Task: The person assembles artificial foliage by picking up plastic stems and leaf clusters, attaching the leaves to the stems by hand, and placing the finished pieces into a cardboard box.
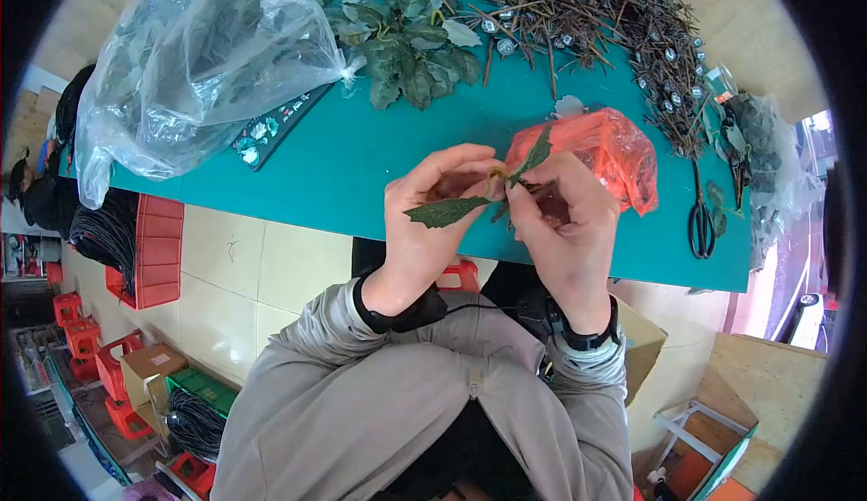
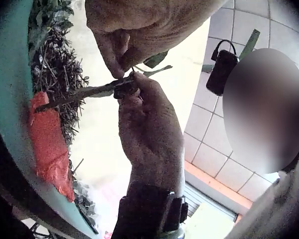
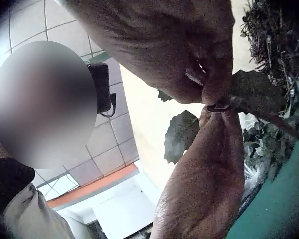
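In front of my body, my left hand (image 1: pixel 424 226) and right hand (image 1: pixel 573 226) meet over the edge of the green table, fingertips close together. Both pinch a leafy sprig (image 1: pixel 447 212) with jagged green leaves; one leaf points left and another stands up between the hands. A brown stem (image 2: pixel 84 93) runs out from the fingertips in the left wrist view. From the right wrist, a leaf (image 3: pixel 182 137) hangs beside the left hand's fingers. The exact pinch point is partly hidden by the fingers.
A red plastic bag (image 1: pixel 605 153) lies just beyond my right hand. Scissors (image 1: pixel 700 221) rest at the table's right side, near many brown stems (image 1: pixel 587 4). Leaves (image 1: pixel 415 59) and a clear plastic bag (image 1: pixel 208 68) cover the back left. A red crate (image 1: pixel 158 253) stands below.
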`<action>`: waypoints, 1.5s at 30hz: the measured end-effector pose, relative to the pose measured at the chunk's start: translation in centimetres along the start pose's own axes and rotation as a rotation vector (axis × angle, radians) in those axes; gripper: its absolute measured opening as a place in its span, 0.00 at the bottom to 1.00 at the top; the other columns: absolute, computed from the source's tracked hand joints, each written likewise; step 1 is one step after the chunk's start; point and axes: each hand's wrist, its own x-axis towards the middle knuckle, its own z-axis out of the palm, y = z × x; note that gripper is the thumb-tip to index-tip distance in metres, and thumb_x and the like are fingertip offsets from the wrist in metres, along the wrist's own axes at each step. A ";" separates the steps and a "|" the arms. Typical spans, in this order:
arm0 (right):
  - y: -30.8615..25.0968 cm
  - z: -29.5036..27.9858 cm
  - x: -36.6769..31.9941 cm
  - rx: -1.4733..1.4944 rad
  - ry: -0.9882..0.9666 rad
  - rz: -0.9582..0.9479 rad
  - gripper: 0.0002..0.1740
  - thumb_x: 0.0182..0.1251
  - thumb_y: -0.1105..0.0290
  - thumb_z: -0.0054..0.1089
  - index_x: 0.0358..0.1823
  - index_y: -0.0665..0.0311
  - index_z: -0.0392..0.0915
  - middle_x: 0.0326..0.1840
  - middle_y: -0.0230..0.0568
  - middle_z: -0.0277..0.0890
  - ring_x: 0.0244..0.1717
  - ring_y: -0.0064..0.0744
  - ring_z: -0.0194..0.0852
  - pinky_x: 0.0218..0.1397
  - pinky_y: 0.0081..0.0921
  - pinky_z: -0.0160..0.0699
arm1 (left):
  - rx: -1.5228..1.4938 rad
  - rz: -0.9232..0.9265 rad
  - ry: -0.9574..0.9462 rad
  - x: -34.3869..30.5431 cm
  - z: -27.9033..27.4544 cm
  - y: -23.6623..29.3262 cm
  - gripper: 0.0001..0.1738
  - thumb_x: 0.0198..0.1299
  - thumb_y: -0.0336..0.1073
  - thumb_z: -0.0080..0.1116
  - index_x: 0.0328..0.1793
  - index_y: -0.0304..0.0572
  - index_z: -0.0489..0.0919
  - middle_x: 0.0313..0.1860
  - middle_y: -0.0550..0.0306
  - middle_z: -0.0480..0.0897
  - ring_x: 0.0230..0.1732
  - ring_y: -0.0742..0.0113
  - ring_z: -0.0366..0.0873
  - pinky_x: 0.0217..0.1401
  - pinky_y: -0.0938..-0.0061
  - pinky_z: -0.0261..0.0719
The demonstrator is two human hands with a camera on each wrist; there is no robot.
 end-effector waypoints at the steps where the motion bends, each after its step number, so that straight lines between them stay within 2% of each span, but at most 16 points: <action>1: -0.1 0.0 -0.1 0.002 0.008 0.003 0.05 0.56 0.84 0.57 0.31 0.69 0.71 0.23 0.30 0.71 0.21 0.14 0.71 0.20 0.12 0.66 | -0.023 -0.002 0.010 0.0 0.1 0.0 0.17 0.54 0.19 0.58 0.51 0.34 0.76 0.41 0.51 0.83 0.43 0.68 0.81 0.46 0.78 0.79; 4: 0.1 0.4 0.0 0.024 0.032 0.005 0.05 0.55 0.84 0.57 0.30 0.69 0.71 0.23 0.30 0.70 0.21 0.13 0.71 0.20 0.12 0.65 | -0.052 0.000 0.023 0.2 0.0 -0.2 0.17 0.53 0.18 0.59 0.50 0.34 0.76 0.40 0.52 0.83 0.42 0.69 0.81 0.46 0.78 0.79; 7: 0.2 0.4 0.0 -0.011 0.058 0.006 0.07 0.50 0.84 0.59 0.29 0.70 0.71 0.28 0.38 0.71 0.22 0.24 0.74 0.23 0.18 0.69 | -0.078 -0.013 -0.012 0.0 0.0 -0.4 0.20 0.50 0.13 0.56 0.51 0.31 0.74 0.43 0.51 0.81 0.44 0.69 0.80 0.47 0.79 0.78; 8: 0.3 0.5 0.0 -0.010 0.057 0.006 0.07 0.50 0.84 0.59 0.29 0.70 0.71 0.28 0.38 0.71 0.22 0.24 0.74 0.23 0.18 0.69 | -0.077 -0.013 -0.011 0.0 0.0 -0.4 0.20 0.50 0.13 0.56 0.51 0.31 0.74 0.43 0.51 0.81 0.44 0.69 0.80 0.47 0.79 0.78; 11: 0.4 0.7 0.0 -0.040 0.088 -0.058 0.06 0.54 0.83 0.59 0.27 0.70 0.70 0.23 0.31 0.70 0.21 0.14 0.71 0.21 0.12 0.64 | -0.042 -0.001 -0.004 0.0 0.0 -0.2 0.19 0.50 0.13 0.55 0.50 0.31 0.74 0.43 0.52 0.81 0.45 0.70 0.79 0.47 0.79 0.78; 16: 0.4 0.7 -0.2 -0.076 0.099 -0.075 0.07 0.53 0.83 0.60 0.28 0.69 0.70 0.24 0.31 0.70 0.22 0.14 0.71 0.21 0.12 0.65 | 0.052 0.041 -0.024 -0.3 0.0 0.1 0.17 0.51 0.14 0.56 0.49 0.31 0.75 0.43 0.53 0.81 0.46 0.70 0.79 0.49 0.79 0.77; 20: 0.2 0.6 -0.4 -0.101 0.125 -0.082 0.07 0.52 0.83 0.61 0.28 0.69 0.71 0.25 0.31 0.71 0.22 0.13 0.71 0.21 0.12 0.65 | -0.071 -0.045 -0.031 -0.3 -0.1 -0.1 0.13 0.55 0.20 0.57 0.48 0.31 0.77 0.42 0.55 0.81 0.41 0.73 0.79 0.45 0.80 0.77; 23: 0.1 1.0 -0.5 -0.125 0.143 -0.086 0.07 0.53 0.83 0.61 0.28 0.68 0.71 0.26 0.31 0.71 0.22 0.13 0.70 0.21 0.12 0.65 | -0.310 -0.222 -0.020 0.0 -0.5 -0.6 0.10 0.58 0.27 0.57 0.46 0.33 0.78 0.40 0.57 0.81 0.35 0.77 0.77 0.38 0.83 0.75; 24: 0.0 1.1 -0.5 -0.122 0.138 -0.087 0.07 0.53 0.83 0.61 0.28 0.68 0.71 0.26 0.31 0.71 0.22 0.13 0.70 0.21 0.12 0.65 | -0.308 -0.222 -0.014 0.1 -0.7 -0.7 0.10 0.58 0.27 0.57 0.46 0.33 0.78 0.40 0.57 0.81 0.35 0.77 0.77 0.38 0.83 0.75; 27: 0.0 1.4 -0.6 -0.116 0.153 -0.084 0.07 0.53 0.82 0.61 0.29 0.67 0.70 0.26 0.30 0.72 0.22 0.12 0.70 0.21 0.11 0.64 | -0.472 -0.328 -0.093 0.3 -1.0 -0.9 0.09 0.60 0.31 0.57 0.44 0.36 0.79 0.37 0.59 0.81 0.30 0.80 0.73 0.31 0.85 0.70; 31: 0.0 1.6 -0.7 -0.095 0.149 -0.050 0.08 0.53 0.82 0.62 0.30 0.67 0.71 0.27 0.30 0.73 0.23 0.12 0.70 0.22 0.11 0.64 | -0.565 -0.327 -0.139 0.3 -1.2 -1.4 0.09 0.60 0.29 0.56 0.45 0.34 0.79 0.38 0.55 0.82 0.38 0.75 0.78 0.42 0.80 0.75; 32: 0.0 1.7 -0.7 -0.096 0.147 -0.050 0.08 0.53 0.82 0.62 0.30 0.67 0.71 0.27 0.30 0.73 0.23 0.12 0.70 0.22 0.11 0.64 | -0.567 -0.326 -0.138 0.3 -1.2 -1.3 0.09 0.60 0.29 0.56 0.45 0.34 0.79 0.38 0.55 0.82 0.38 0.75 0.78 0.42 0.80 0.75; 35: 0.1 2.0 -0.7 -0.097 0.184 -0.148 0.08 0.53 0.81 0.62 0.32 0.67 0.71 0.28 0.30 0.73 0.25 0.13 0.71 0.24 0.11 0.66 | -0.585 -0.312 -0.127 0.2 -1.1 -1.1 0.08 0.60 0.32 0.58 0.43 0.36 0.79 0.37 0.58 0.82 0.29 0.82 0.71 0.27 0.87 0.65; 36: 0.1 2.1 -0.7 -0.099 0.182 -0.149 0.08 0.53 0.81 0.62 0.32 0.67 0.71 0.28 0.30 0.73 0.25 0.13 0.71 0.24 0.11 0.66 | -0.587 -0.311 -0.126 0.1 -1.0 -1.2 0.08 0.60 0.32 0.58 0.43 0.36 0.79 0.37 0.58 0.82 0.29 0.82 0.71 0.27 0.87 0.65; 39: 0.1 2.5 -0.9 -0.029 0.184 -0.122 0.10 0.49 0.84 0.62 0.29 0.70 0.68 0.30 0.41 0.70 0.23 0.26 0.72 0.24 0.19 0.71 | -0.608 -0.304 -0.108 -0.1 -0.9 -1.6 0.09 0.60 0.33 0.58 0.42 0.37 0.79 0.38 0.57 0.82 0.27 0.83 0.68 0.26 0.88 0.63; 45: 0.2 2.7 -0.9 -0.100 0.180 -0.203 0.10 0.49 0.83 0.62 0.29 0.70 0.69 0.30 0.43 0.70 0.23 0.30 0.71 0.23 0.20 0.70 | -0.596 -0.264 -0.100 -0.3 -1.0 -1.5 0.09 0.60 0.34 0.57 0.42 0.37 0.79 0.38 0.56 0.82 0.27 0.83 0.67 0.27 0.87 0.63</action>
